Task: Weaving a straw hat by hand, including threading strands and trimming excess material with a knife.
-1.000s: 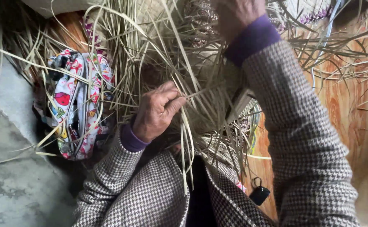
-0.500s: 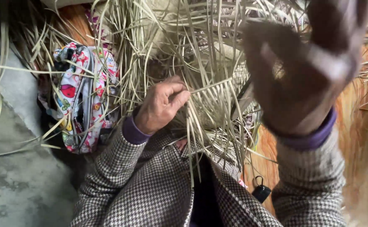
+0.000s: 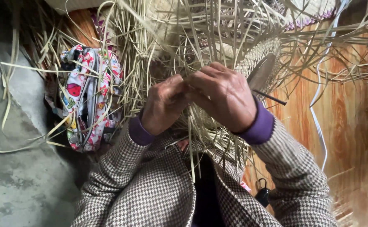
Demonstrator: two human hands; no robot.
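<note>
Right hand (image 3: 226, 98) lowered beside left hand (image 3: 165, 103), both grips pinching straw strips (image 3: 192, 138), loose strands crowding around

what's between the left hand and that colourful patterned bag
In the head view, loose pale straw strands hang across the gap between the left hand and the patterned bag.

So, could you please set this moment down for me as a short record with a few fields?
left hand: left hand pinching pale straw strips, fingers closed
right hand: right hand meeting the left, gripping the same strips
work piece: partly woven straw piece, loose ends fanning outward
beside the left arm: floral fabric bag among straw
surface, right: orange wooden floor
surface, left: grey concrete
sleeves: houndstooth jacket, purple cuffs
</note>
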